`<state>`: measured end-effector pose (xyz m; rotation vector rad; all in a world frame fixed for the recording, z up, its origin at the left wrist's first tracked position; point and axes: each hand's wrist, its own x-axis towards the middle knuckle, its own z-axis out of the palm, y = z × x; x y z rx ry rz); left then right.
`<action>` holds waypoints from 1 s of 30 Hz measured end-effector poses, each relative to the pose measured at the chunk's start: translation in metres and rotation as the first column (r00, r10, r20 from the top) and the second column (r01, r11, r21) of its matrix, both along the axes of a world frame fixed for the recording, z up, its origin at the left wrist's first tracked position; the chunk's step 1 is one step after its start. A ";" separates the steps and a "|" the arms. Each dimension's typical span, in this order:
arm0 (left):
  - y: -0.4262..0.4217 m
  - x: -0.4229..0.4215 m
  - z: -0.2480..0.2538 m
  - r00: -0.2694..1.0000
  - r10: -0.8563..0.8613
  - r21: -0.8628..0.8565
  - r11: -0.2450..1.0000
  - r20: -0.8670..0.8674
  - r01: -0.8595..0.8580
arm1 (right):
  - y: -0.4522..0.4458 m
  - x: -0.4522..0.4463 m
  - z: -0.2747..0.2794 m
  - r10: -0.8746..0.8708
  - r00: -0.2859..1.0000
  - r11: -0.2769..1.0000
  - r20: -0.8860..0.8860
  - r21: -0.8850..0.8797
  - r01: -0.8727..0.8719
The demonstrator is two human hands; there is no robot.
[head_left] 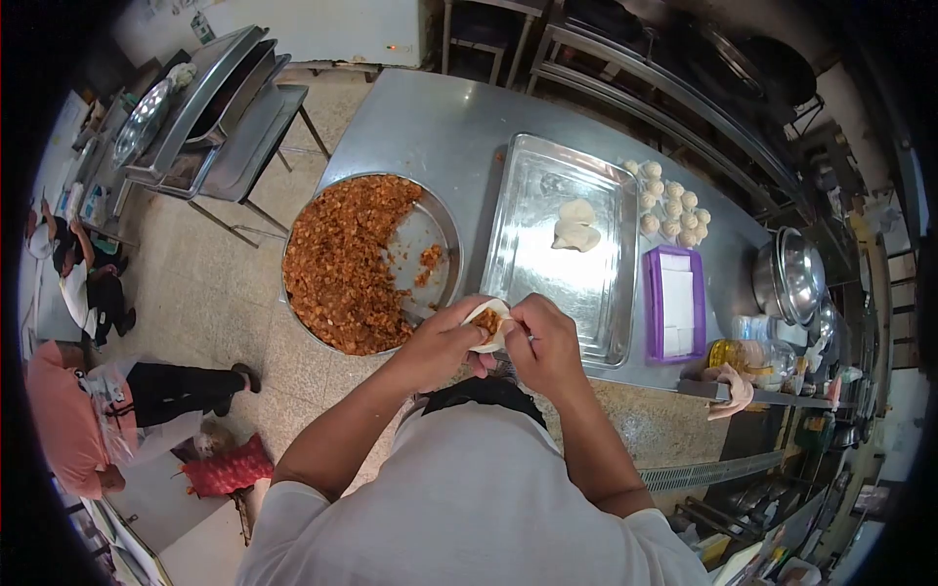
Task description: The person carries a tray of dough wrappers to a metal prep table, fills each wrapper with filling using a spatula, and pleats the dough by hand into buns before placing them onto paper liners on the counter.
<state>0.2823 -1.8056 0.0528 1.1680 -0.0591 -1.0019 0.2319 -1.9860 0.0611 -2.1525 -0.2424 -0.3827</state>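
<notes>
A round dough wrapper (pixel 479 310) with reddish-brown filling in its middle rests in my left hand (pixel 440 342), whose fingers curl under and around it. My right hand (pixel 547 344) pinches the wrapper's right edge between thumb and fingers. The filling still shows through the top of the bun. To the left stands a wide round metal pan (pixel 451 244), largely covered with chopped filling (pixel 347 264). Beyond my right hand is a shallow metal tray (pixel 528 225) holding a few flat dough wrappers (pixel 576 232), partly overlapping.
Several pleated buns (pixel 674 207) sit at the table's right, behind a purple tray (pixel 692 303) with white sheets. Metal bowls (pixel 789 273), an oil bottle (pixel 747 358) and a cloth (pixel 731 391) lie farther right. Two people are at left, one in a pink shirt (pixel 66 415).
</notes>
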 end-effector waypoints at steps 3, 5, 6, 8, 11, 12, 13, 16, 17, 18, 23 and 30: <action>-0.002 0.000 0.002 0.996 -0.079 -0.005 0.997 0.033 0.079 | 0.002 -0.001 0.001 -0.008 0.999 1.000 0.038 -0.029 0.009; -0.007 -0.004 0.003 0.999 0.038 -0.087 0.995 -0.033 -0.040 | 0.009 0.000 0.008 -0.069 0.997 0.995 0.036 0.073 0.066; -0.006 -0.004 0.004 0.999 0.038 -0.087 0.995 -0.035 -0.041 | 0.007 0.000 0.006 -0.068 0.997 0.995 0.035 0.072 0.066; -0.003 -0.002 0.006 0.980 0.035 -0.187 0.980 -0.195 -0.072 | 0.003 0.000 0.000 -0.033 0.999 0.999 0.003 0.011 0.033; 0.000 -0.004 -0.008 0.985 0.041 -0.260 0.962 -0.170 -0.085 | -0.001 0.000 -0.004 -0.001 0.998 0.999 0.059 -0.043 0.004; -0.001 -0.004 -0.006 0.984 0.042 -0.259 0.962 -0.172 -0.087 | 0.000 -0.001 -0.003 0.000 0.998 0.999 0.056 -0.042 0.003; -0.002 -0.003 -0.002 0.997 0.028 -0.132 0.991 -0.072 -0.037 | 0.003 -0.001 -0.001 -0.010 0.998 1.000 0.061 -0.008 0.010; 0.003 0.004 -0.002 0.992 -0.086 0.022 0.996 0.090 0.084 | 0.005 -0.001 0.002 0.015 1.000 1.000 0.024 0.021 -0.016; 0.005 0.004 -0.002 0.973 -0.177 0.051 0.984 0.149 0.172 | 0.005 -0.002 0.003 0.043 0.999 0.999 -0.019 0.020 -0.043; 0.006 0.004 -0.002 0.972 -0.180 0.051 0.983 0.150 0.174 | 0.005 -0.003 0.001 0.040 0.999 0.999 -0.018 0.020 -0.040; 0.003 -0.005 -0.021 0.998 -0.025 -0.156 0.988 -0.053 0.017 | 0.007 -0.005 0.002 0.032 0.999 0.999 0.030 0.022 -0.033; -0.006 -0.010 -0.026 0.998 0.039 -0.127 0.991 0.039 -0.034 | 0.007 -0.009 -0.005 0.051 0.999 0.998 0.001 -0.026 -0.051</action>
